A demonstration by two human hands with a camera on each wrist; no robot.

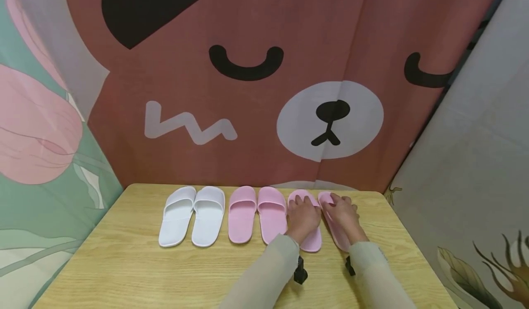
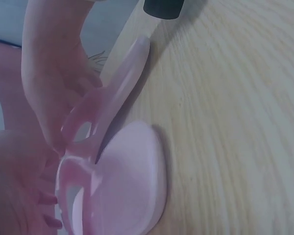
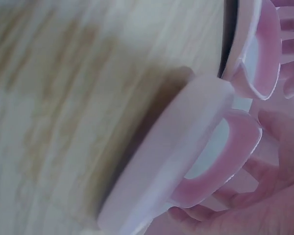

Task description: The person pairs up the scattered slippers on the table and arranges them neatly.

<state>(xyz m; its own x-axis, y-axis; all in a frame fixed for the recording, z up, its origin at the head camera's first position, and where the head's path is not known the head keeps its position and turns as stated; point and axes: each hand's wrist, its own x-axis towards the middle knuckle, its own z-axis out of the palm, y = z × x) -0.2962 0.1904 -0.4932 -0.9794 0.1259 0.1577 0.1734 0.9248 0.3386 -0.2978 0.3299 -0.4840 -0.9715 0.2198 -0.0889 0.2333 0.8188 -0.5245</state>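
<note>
Two pink slippers lie side by side at the right end of the row. My left hand [image 1: 304,217] is over the strap of the left pink slipper [image 1: 312,242], fingertips at the strap; in the right wrist view its thumb stands slightly apart from it. My right hand [image 1: 344,213] holds the right pink slipper [image 1: 336,235] at the strap, thumb on one side and fingers on the other. That slipper is tilted up on one edge, as the right wrist view shows. Both hands partly hide the straps in the head view.
To the left stand another pink pair [image 1: 241,219] and a white pair [image 1: 177,221] of slippers, toes toward the back. The wooden table [image 1: 136,267] meets a bear-print curtain [image 1: 256,116] behind. Patterned cloth hangs at both sides.
</note>
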